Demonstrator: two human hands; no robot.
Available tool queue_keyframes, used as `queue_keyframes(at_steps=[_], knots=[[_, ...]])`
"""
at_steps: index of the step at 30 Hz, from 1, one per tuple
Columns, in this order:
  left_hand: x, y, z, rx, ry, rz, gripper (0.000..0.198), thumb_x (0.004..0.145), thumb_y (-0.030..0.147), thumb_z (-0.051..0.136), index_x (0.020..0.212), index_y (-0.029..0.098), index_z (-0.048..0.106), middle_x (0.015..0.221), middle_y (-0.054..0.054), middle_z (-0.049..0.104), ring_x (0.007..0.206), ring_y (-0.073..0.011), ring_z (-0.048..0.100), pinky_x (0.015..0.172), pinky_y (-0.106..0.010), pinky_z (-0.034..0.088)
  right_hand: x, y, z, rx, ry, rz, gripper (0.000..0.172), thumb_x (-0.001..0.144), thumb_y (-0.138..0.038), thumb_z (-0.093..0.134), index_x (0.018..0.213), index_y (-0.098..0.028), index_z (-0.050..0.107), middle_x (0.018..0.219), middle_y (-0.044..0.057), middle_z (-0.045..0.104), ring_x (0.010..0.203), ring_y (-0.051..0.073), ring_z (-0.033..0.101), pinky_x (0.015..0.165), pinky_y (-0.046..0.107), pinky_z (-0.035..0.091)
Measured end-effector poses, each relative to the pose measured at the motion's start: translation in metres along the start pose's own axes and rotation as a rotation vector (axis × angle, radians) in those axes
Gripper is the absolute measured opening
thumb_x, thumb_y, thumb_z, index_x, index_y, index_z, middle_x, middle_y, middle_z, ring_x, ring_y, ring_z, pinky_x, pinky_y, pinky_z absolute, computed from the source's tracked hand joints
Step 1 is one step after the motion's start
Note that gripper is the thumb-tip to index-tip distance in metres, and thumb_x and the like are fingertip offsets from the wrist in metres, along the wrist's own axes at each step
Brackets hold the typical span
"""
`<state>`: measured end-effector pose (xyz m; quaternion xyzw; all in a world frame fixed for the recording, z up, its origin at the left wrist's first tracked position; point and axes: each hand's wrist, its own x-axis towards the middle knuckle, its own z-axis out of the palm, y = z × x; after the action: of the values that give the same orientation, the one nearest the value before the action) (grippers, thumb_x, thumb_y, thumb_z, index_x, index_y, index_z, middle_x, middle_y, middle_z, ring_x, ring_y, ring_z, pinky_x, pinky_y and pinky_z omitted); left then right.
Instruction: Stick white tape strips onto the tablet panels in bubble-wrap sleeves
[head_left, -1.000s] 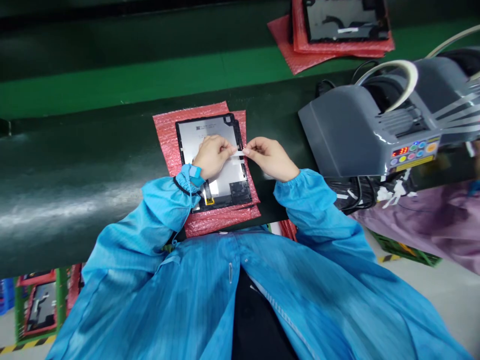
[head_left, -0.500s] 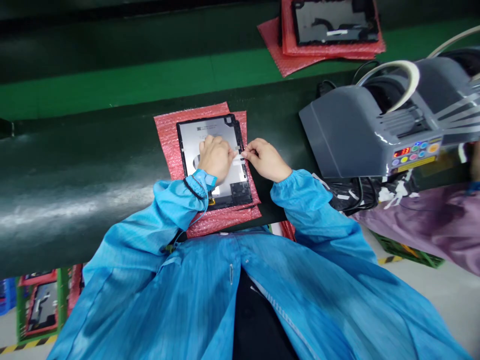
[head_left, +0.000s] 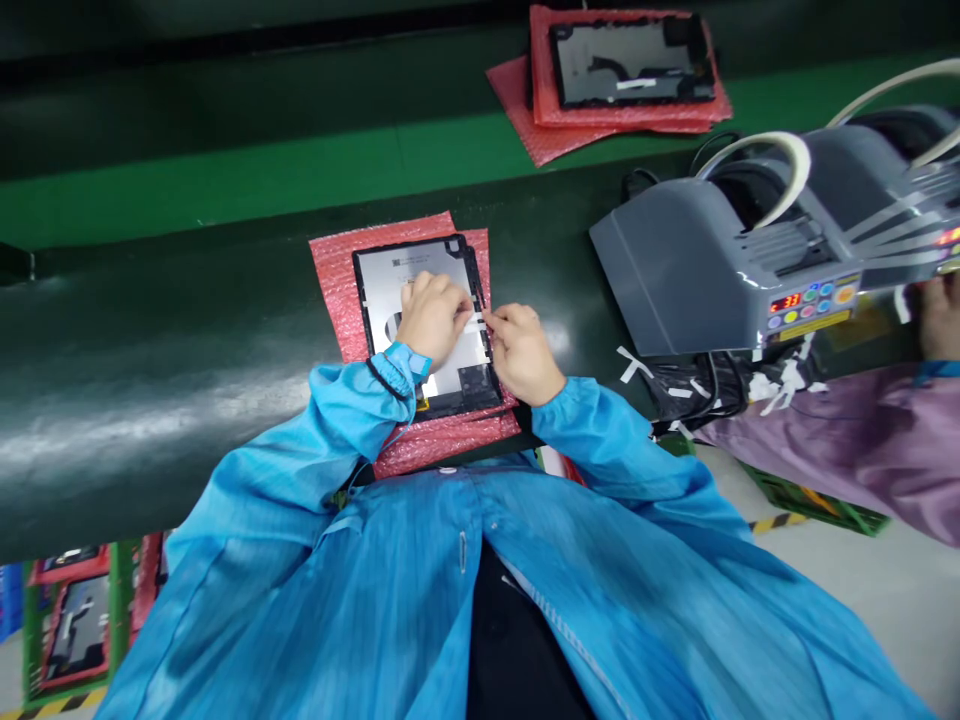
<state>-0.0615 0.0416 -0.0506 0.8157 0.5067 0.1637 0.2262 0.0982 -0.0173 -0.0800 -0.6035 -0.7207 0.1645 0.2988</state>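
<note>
A tablet screen assembly (head_left: 450, 375), silver-backed with a black frame, lies on red bubble-wrap sheets (head_left: 334, 290) at the bench's front edge. My left hand (head_left: 433, 315) rests over its middle, fingers curled and pinched close to the right frame edge. Close by, my right hand (head_left: 525, 350) pinches thumb and forefinger at that same edge, its fingertips on a small white strip of tape (head_left: 475, 321). Whatever is between the left fingertips is too small to make out. A second dark edge shows under the assembly's right side.
Grey tape dispensers (head_left: 690, 265) stand on the right, white tape bits (head_left: 634, 365) beside them. Another screen assembly (head_left: 630, 65) lies on red wrap at the back. A co-worker's purple sleeve (head_left: 847, 425) reaches in from the right. Green crates (head_left: 112, 610) stand below left.
My right hand has come lower and slightly left, closer against the panel's edge. My left hand has barely moved. The view has shifted slightly, and the co-worker's hand shows more.
</note>
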Motion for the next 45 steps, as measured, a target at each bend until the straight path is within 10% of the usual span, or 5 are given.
queue_keyframes(at_steps=[11, 26, 31, 40, 45], knots=[[-0.055, -0.068, -0.071, 0.073, 0.272, -0.440, 0.025, 0.092, 0.044, 0.062, 0.086, 0.020, 0.063, 0.089, -0.007, 0.065, 0.095, -0.0284, 0.059, 0.090, -0.046, 0.046, 0.001, -0.001, -0.012, 0.123, -0.060, 0.286, 0.010, 0.086, -0.025, 0.058, 0.079, -0.020, 0.064, 0.071, 0.005, 0.065, 0.065, 0.019, 0.058, 0.071, 0.034, 0.049], [-0.069, -0.041, -0.035, 0.147, 0.209, -0.667, 0.029, 0.100, 0.022, 0.042, 0.113, 0.008, 0.064, 0.132, -0.026, 0.056, 0.129, -0.0389, 0.054, 0.101, -0.047, 0.050, -0.011, -0.029, 0.002, 0.464, 0.114, 0.513, 0.012, 0.084, -0.031, 0.052, 0.075, -0.025, 0.046, 0.068, -0.002, 0.053, 0.071, 0.017, 0.054, 0.075, 0.033, 0.046], [-0.066, -0.042, -0.034, 0.031, 0.294, -0.688, 0.026, 0.096, 0.017, 0.044, 0.113, 0.007, 0.062, 0.131, -0.028, 0.056, 0.125, -0.0394, 0.056, 0.102, -0.049, 0.048, 0.001, -0.037, 0.009, 0.924, -0.054, 0.474, 0.054, 0.060, -0.052, 0.084, 0.098, -0.025, 0.056, 0.083, 0.000, 0.070, 0.080, 0.021, 0.067, 0.091, 0.042, 0.056], [-0.095, -0.095, -0.063, -0.568, 0.371, -0.643, 0.032, 0.082, 0.040, 0.068, 0.061, 0.020, 0.053, 0.062, 0.000, 0.055, 0.071, -0.0194, 0.058, 0.071, -0.029, 0.046, 0.026, -0.072, 0.009, 0.985, -0.155, 0.280, 0.060, 0.061, -0.046, 0.088, 0.111, -0.025, 0.062, 0.108, 0.003, 0.076, 0.107, 0.026, 0.070, 0.109, 0.047, 0.050], [-0.138, -0.161, -0.120, -0.632, 0.563, -0.664, 0.029, 0.078, 0.044, 0.068, 0.070, 0.018, 0.058, 0.064, 0.002, 0.055, 0.062, -0.0133, 0.048, 0.059, -0.024, 0.038, 0.083, -0.135, 0.073, 0.974, -0.331, 0.131, 0.053, 0.071, -0.035, 0.084, 0.114, -0.022, 0.057, 0.125, 0.007, 0.072, 0.116, 0.024, 0.068, 0.112, 0.042, 0.050]])
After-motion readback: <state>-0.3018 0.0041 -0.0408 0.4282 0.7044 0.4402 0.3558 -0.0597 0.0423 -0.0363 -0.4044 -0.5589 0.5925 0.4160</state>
